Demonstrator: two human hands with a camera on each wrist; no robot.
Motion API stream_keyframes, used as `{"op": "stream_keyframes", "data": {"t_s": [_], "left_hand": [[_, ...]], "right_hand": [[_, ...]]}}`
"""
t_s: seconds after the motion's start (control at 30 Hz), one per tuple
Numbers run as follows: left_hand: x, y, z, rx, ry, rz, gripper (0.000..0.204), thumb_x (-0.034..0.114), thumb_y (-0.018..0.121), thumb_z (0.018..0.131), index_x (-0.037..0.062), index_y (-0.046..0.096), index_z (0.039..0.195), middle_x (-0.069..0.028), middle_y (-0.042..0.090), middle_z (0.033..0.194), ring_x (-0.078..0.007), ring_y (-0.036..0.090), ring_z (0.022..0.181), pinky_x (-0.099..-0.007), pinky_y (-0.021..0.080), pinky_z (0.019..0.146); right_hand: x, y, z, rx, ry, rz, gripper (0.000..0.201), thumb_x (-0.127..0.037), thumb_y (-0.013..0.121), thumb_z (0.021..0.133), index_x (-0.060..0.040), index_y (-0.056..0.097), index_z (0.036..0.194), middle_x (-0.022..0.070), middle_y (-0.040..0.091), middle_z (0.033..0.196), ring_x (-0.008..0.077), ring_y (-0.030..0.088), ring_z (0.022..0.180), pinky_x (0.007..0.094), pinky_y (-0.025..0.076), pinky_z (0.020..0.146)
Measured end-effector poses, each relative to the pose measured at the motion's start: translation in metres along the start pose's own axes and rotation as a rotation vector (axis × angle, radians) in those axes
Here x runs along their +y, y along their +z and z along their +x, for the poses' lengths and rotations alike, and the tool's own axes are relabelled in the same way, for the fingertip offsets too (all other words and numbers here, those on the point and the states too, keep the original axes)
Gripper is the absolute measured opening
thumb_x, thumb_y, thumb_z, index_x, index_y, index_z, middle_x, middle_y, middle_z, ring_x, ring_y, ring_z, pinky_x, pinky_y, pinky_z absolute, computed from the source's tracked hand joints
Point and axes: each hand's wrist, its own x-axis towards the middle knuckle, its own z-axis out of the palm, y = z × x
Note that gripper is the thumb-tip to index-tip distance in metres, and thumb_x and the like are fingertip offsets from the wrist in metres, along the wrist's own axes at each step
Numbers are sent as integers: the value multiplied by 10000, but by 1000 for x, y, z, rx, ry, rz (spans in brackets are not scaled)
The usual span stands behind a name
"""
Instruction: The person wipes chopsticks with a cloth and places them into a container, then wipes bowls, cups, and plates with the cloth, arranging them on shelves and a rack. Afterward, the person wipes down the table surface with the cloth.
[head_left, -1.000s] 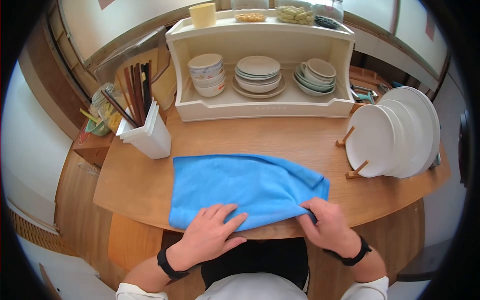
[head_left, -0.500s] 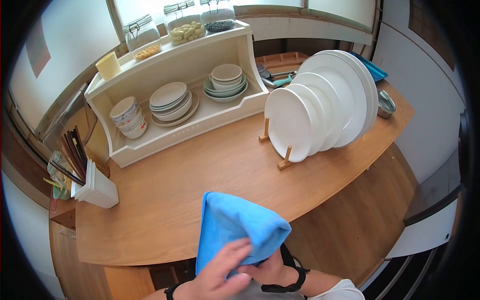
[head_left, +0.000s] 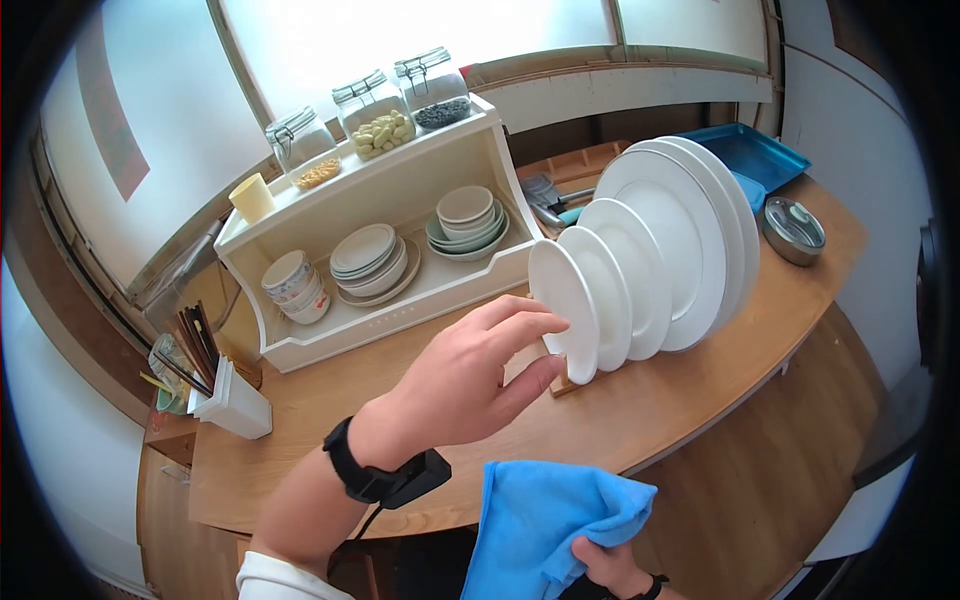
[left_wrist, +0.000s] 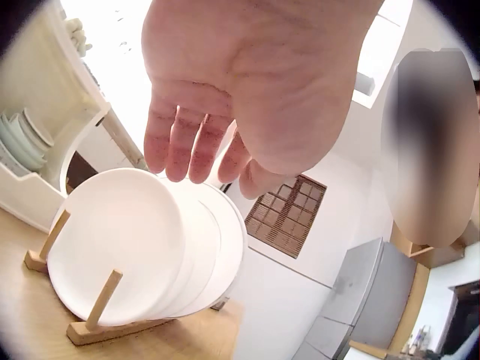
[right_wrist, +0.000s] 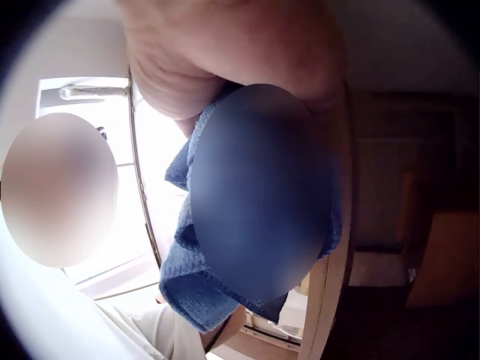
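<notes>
Head view is showing our left hand [head_left: 470, 370], fingers loosely parted, near the front plate [head_left: 562, 285] in its rack [left_wrist: 112, 332], our right hand [head_left: 612, 568] pinching the blue cloth [head_left: 540, 510] by the table [head_left: 640, 400] edge, so we are favouring a gentle rim grip.

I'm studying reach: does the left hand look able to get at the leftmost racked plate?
Probably yes: the empty left hand is beside that plate, with nothing visible between them.

Jars [head_left: 378, 132] atop shelf [head_left: 395, 322]; likely chopsticks [head_left: 203, 345] in white container [head_left: 240, 405].
</notes>
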Motion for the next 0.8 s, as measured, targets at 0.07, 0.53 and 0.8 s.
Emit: {"op": "stream_keyframes", "data": {"t_s": [0.07, 0.53, 0.8], "left_hand": [[-7, 15, -2, 50, -3, -108, 336, 113, 688, 829, 44, 606, 1148, -175, 595, 1133, -321, 585, 1039, -357, 480, 874], [16, 93, -163, 295, -911, -1391, 526, 272, 574, 902, 16, 451, 1344, -148, 540, 1315, -265, 550, 1170, -417, 442, 993], [-58, -2, -176, 682, -875, -1807, 419, 142, 556, 884, -24, 492, 1263, -183, 600, 1199, -320, 610, 1064, -462, 492, 951]], "right_hand": [[-19, -3, 6, -40, 0, 12, 692, -267, 726, 841, -4, 367, 1371, 100, 424, 1384, 200, 417, 1257, 381, 336, 1059], [-72, 36, 91, -336, -346, -524, 425, -211, 734, 829, 11, 572, 1154, 141, 641, 1100, 235, 617, 1023, 358, 474, 899], [-165, 44, 161, 254, -759, -1405, 459, -247, 735, 797, 2, 545, 1133, 176, 606, 953, 319, 605, 783, 381, 503, 679]]}}
